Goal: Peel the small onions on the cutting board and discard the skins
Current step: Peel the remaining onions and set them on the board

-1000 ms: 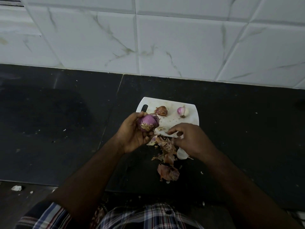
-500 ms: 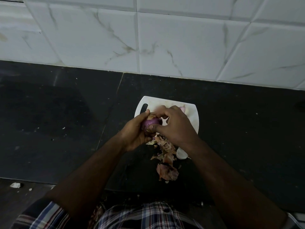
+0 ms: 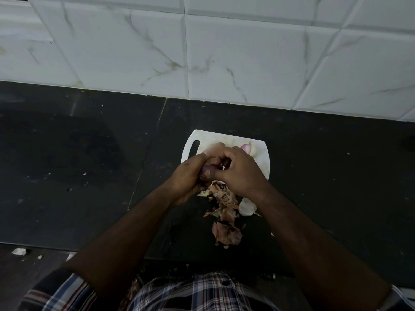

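Over the cutting board (image 3: 193, 140), both hands grip a purple onion (image 3: 207, 169).

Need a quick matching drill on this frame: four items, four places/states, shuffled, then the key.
Things:
1. purple onion
2. cutting board
3. pile of skins
4. small pink-white onion

Places/states:
A. loose on the dark counter, near side of the board
B. held between the left hand and right hand
C. lying on the board's far right corner
D. white, handle slot at its left, on the counter

Pairs: 1-B, 2-D, 3-A, 4-C
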### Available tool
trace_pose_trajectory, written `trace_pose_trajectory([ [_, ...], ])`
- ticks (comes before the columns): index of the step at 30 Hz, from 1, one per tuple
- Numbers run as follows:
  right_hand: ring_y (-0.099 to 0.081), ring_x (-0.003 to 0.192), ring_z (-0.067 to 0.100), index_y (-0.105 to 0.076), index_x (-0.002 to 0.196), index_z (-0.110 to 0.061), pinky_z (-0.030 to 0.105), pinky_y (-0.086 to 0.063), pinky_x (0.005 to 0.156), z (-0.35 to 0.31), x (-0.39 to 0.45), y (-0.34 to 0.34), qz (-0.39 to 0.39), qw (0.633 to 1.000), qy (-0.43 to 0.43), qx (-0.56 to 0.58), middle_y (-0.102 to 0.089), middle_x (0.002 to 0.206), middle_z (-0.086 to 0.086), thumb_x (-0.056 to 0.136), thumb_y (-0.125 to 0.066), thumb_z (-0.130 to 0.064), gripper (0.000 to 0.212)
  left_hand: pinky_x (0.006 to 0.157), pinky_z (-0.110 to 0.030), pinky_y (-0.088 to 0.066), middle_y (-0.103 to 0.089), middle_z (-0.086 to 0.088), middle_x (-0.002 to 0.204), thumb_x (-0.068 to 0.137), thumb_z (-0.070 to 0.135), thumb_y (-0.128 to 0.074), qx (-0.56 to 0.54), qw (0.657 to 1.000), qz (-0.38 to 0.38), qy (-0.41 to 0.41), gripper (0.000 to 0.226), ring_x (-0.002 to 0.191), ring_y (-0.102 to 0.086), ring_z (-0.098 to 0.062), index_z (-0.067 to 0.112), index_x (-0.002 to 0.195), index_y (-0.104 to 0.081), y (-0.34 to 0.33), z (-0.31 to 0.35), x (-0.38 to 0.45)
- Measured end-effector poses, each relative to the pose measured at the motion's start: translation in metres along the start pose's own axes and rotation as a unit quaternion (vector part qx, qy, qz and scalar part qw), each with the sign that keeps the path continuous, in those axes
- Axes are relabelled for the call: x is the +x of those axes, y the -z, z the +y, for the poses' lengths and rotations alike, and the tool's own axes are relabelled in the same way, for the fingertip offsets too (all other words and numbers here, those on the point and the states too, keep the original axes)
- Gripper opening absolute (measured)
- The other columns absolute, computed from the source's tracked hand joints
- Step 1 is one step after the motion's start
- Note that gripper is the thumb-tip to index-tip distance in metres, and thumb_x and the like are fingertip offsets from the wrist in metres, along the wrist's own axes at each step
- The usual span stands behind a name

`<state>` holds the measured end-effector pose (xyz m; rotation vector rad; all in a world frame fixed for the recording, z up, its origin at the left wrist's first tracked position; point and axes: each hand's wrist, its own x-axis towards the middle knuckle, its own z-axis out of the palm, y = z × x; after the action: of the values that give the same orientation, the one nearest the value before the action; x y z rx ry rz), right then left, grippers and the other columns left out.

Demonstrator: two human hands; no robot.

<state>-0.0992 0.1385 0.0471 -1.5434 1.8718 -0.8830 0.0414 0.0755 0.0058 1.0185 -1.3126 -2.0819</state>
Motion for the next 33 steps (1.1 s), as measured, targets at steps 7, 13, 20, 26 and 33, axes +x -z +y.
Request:
trace_pose_trajectory([
  [7, -0.051, 0.077, 0.002, -0.063, 0.08, -0.015, 0.017, -0.04, 0.067, -0.001, 0.002, 0.004, -0.011, 1.0, 0.021, -0.008, -0.052, 0.084, -0.012, 0.081, -0.078, -0.018, 0.015, 0.05, -0.027, -0.035, -0.048, -0.016, 0.077, 0.105, 0.045, -0.044, 0.009, 1.0, 0.008, 0.005, 0.055, 0.057, -0.043, -0.016, -0.006, 0.116, -0.062, -0.003, 0.001, -0.001],
  [13, -0.048, 0.073, 0.0, -0.057, 0.079, -0.02, 0.006, -0.036, 0.065, 0.008, 0.002, -0.004, 0.011, 0.998, 0.054, -0.031, -0.045, 0.08, -0.015, 0.086, -0.072, -0.009, 0.019, 0.047, -0.027, -0.033, -0.05, -0.013, 0.071, 0.105, 0.047, -0.044, 0.021, 0.999, 0.026, -0.005, 0.048, 0.053, -0.044, -0.017, 0.003, 0.102, -0.063, -0.006, 0.0, -0.002],
  [20, -0.056, 0.084, 0.002, -0.061, 0.083, -0.025, 0.013, -0.044, 0.074, 0.017, -0.001, -0.013, 0.078, 0.988, 0.011, 0.129, -0.06, 0.092, -0.006, 0.089, -0.068, -0.007, 0.021, 0.05, -0.028, -0.035, -0.058, -0.007, 0.072, 0.105, 0.047, -0.042, -0.029, 0.999, 0.023, 0.012, 0.045, 0.057, -0.045, -0.015, 0.01, 0.103, -0.068, -0.013, 0.006, -0.004],
  [26, -0.061, 0.076, 0.0, -0.063, 0.079, -0.02, 0.009, -0.045, 0.056, 0.01, -0.002, -0.007, 0.1, 0.944, -0.11, 0.296, -0.066, 0.087, -0.006, 0.095, -0.061, -0.006, 0.021, 0.041, -0.021, -0.041, -0.06, -0.007, 0.069, 0.105, 0.047, -0.041, -0.046, 0.998, 0.023, 0.031, 0.045, 0.054, -0.048, -0.015, 0.009, 0.107, -0.064, -0.016, 0.015, -0.005],
  [33, -0.055, 0.069, 0.009, -0.066, 0.082, -0.019, 0.022, -0.045, 0.054, 0.012, 0.002, -0.004, 0.121, 0.908, -0.23, 0.329, -0.064, 0.083, -0.005, 0.095, -0.059, -0.01, 0.017, 0.039, -0.019, -0.042, -0.062, -0.012, 0.078, 0.103, 0.05, -0.044, -0.068, 0.995, 0.022, 0.065, 0.049, 0.053, -0.05, -0.015, 0.006, 0.114, -0.063, -0.015, 0.013, -0.007],
])
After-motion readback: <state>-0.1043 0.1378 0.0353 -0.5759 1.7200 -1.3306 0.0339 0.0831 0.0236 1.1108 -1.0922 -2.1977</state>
